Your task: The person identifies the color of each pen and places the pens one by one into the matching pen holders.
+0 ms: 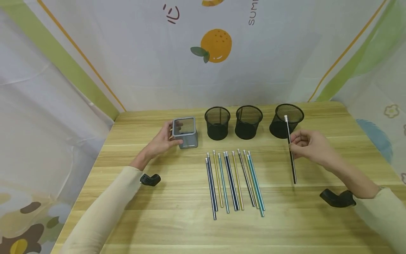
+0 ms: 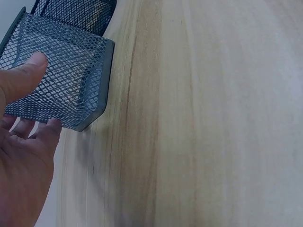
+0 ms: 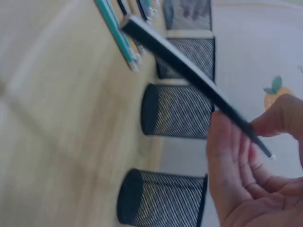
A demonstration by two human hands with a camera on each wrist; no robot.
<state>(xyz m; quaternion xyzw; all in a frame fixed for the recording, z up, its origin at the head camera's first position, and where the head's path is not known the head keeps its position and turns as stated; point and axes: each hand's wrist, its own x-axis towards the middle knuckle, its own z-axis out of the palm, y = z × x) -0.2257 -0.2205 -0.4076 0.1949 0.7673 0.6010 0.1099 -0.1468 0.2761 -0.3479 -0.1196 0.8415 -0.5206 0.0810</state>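
Note:
My left hand (image 1: 161, 140) holds a square grey mesh pen holder (image 1: 189, 141) at the left of the row. In the left wrist view, the thumb lies along one side of this holder (image 2: 71, 80) and the fingers touch an adjacent side. My right hand (image 1: 309, 146) pinches a black pencil (image 1: 292, 164) between thumb and fingers, its white eraser end pointing up. That pencil (image 3: 189, 71) is above the table, in front of the rightmost round black mesh pen holder (image 1: 279, 128). Several striped pencils (image 1: 234, 181) lie side by side in the middle of the table.
Two more round black mesh pen holders (image 1: 217, 131) (image 1: 246, 129) stand between the grey one and the rightmost one. A patterned white curtain (image 1: 152, 70) hangs behind the wooden table (image 1: 177, 222).

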